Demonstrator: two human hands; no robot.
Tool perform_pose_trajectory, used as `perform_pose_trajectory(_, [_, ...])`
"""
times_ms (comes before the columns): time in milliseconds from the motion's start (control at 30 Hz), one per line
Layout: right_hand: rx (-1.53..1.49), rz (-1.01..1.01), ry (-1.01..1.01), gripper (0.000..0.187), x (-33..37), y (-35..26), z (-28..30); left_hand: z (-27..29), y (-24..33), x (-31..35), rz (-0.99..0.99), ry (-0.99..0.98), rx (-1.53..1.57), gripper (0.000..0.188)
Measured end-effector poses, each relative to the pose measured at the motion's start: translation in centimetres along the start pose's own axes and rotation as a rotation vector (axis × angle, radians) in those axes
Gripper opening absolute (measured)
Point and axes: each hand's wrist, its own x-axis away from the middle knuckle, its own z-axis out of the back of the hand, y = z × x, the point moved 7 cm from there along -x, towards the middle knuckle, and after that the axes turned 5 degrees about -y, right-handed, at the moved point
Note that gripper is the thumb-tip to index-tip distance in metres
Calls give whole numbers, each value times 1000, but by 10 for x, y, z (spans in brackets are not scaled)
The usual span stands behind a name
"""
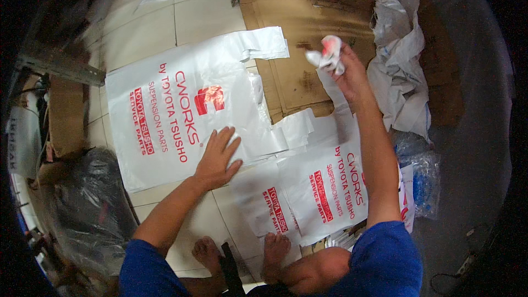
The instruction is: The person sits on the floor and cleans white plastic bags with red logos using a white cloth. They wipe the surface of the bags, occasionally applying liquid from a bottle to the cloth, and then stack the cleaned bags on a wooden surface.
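Note:
My left hand (218, 160) lies flat, fingers spread, on a white plastic bag (144, 71) with red printing. This bag is spread on the floor with its handles toward the far right. My right hand (350, 75) is raised over the cardboard, closed on a crumpled white wad (329, 56) with a red patch. Motion blurs the wad, and I cannot tell whether it is cloth or plastic. Below my right forearm more white plastic bags (300, 187) with red printing overlap on the floor. One bag's handle strip reaches up close to my right hand.
Brown cardboard (291, 85) covers the floor ahead, with a crumpled white sack (397, 60) along its right side. Clear plastic wrap with blue contents (423, 184) sits at right. A dark plastic-covered bundle (91, 209) and a metal bar (60, 65) stand at left. My bare feet (275, 250) are near the bags.

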Motion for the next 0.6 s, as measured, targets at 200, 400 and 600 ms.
perform_pose_trajectory(200, [68, -85, -225, 27, 88, 32, -95, 75, 57, -54, 52, 335, 733, 56])
perform_pose_trajectory(400, [286, -46, -247, 28, 138, 32, -153, 98, 90, -56, -10, 363, 689, 27])
perform_pose_trajectory(600, [587, 35, -219, 38, 174, 7, -169, 104, 98, -43, 66, 189, 779, 25])
